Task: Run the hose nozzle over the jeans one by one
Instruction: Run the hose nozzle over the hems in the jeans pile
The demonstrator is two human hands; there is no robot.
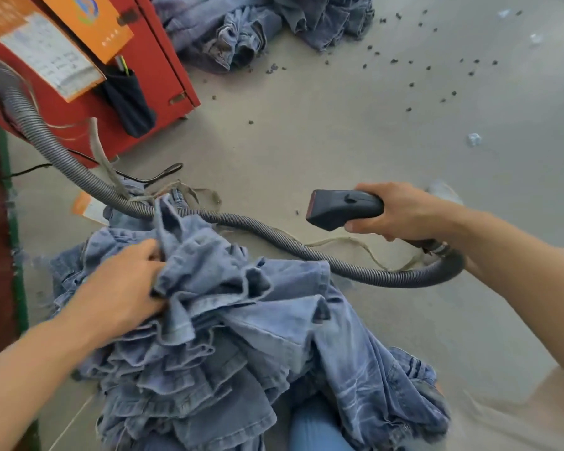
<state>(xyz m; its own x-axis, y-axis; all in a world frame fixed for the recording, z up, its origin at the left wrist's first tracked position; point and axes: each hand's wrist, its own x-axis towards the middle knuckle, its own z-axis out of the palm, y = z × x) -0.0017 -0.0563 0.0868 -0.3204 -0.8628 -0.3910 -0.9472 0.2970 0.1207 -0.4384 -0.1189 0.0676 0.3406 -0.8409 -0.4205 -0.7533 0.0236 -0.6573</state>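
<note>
on the grey floor (pixel 339 131), left hand (pixel 124 288) fingers clutch heaped jeans (pixel 241 336), right hand (pixel 401 211) fingers wrap the nozzle (pixel 342 208).

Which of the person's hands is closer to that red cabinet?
Left. The left hand grips the jeans pile just below the red cabinet; the right hand holds the nozzle farther away.

Grey concrete floor (pixel 355 131) strewn with dark crumbs (pixel 411 84); red metal cabinet (pixel 163 56) at upper left.

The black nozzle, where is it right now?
In the head view, the nozzle is right of centre, gripped by the right hand above the floor, just beyond the pile of jeans.
</note>
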